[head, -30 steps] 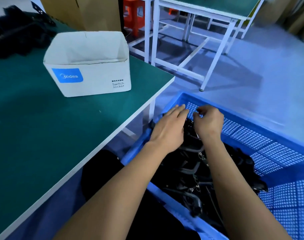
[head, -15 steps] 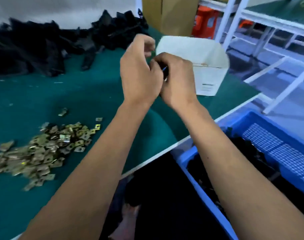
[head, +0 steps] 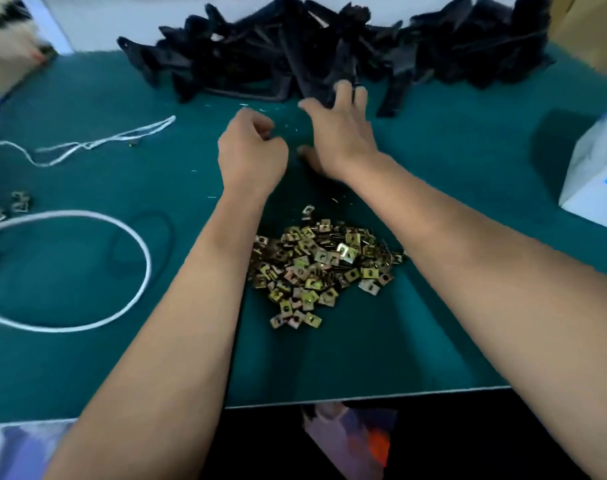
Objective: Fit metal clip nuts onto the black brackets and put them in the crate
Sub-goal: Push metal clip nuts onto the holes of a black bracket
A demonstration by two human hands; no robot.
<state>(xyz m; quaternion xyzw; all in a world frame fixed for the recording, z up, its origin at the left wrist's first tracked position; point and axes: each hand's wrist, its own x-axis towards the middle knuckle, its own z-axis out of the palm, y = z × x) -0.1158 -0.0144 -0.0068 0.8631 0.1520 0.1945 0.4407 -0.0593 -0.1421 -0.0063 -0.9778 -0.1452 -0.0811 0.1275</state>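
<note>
Both bare forearms stretched forward from the bottom corners, converging toward the middle. The left hand (head: 252,150) was curled into a loose fist, knuckles up; whether it held anything could not be told. Just beside it, the right hand (head: 340,133) reached farther, fingers spread and extended.

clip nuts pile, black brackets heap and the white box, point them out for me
clip nuts pile (head: 321,263), head view, middle of the heap
black brackets heap (head: 316,46), head view, centre of the stack
white box (head: 596,174), head view, its near side wall
</note>
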